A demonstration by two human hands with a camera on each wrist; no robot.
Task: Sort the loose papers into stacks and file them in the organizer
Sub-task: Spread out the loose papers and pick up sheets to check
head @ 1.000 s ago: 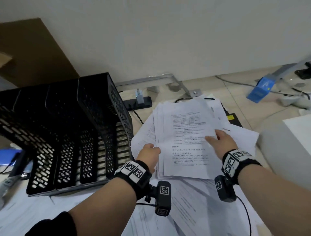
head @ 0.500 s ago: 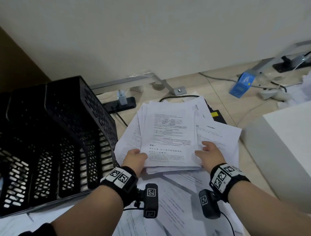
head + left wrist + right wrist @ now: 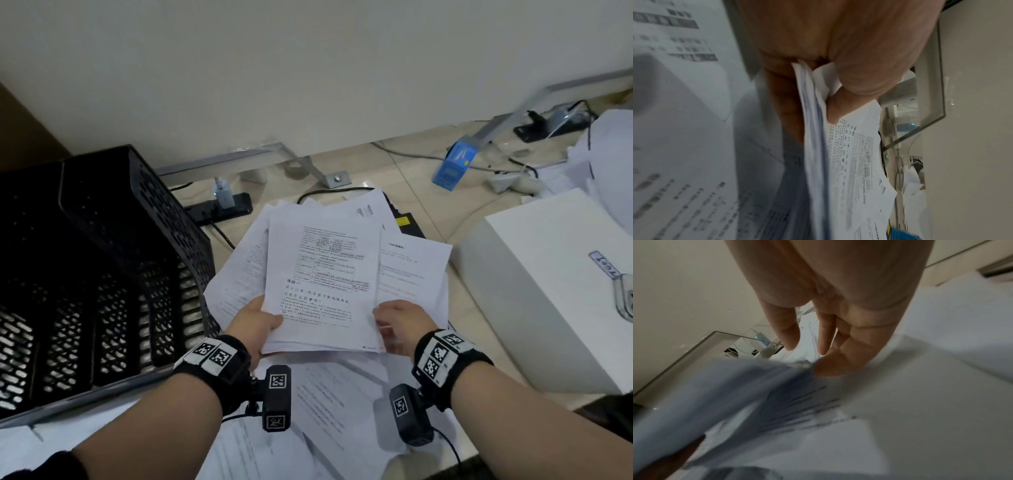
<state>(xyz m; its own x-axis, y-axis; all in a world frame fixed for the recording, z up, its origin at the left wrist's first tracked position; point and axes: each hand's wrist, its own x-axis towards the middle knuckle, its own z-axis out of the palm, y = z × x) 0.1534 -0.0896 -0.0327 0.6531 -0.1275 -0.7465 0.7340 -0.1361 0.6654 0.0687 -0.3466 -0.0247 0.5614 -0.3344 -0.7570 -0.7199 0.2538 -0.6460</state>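
1. Left hand [image 3: 255,322] grips the near-left corner of a stack of papers [image 3: 323,277]; left wrist view shows the thumb [image 3: 869,68] on top and fingers underneath, pinching the sheaf edge; firm hold.
2. Right hand [image 3: 399,323] is at the stack's near-right edge; right wrist view shows fingers [image 3: 786,331] extended and relaxed, fingertips at the paper edge; not curled round anything; looks like it is squaring or steadying, not holding.
3. Stack is held just above the loose papers [image 3: 329,404] strewn beneath; sheets are fanned unevenly, far edges misaligned; one printed sheet [image 3: 414,270] pokes out to the right.
4. Black mesh organizer [image 3: 102,267] stands just left of the stack, compartments facing the camera; contents not clear from here.
5. Step in hand, as a judgement: gathering and squaring one stack; filing not yet started.
6. Next move probably calls for: right hand to tap or pinch the right edge so sheets align; then both hands swing the stack left into an organizer slot; fanned sheets could snag on the mesh wall or slip out if not squared first.
7. Plenty of loose sheets remain underneath; task looks early to middle.
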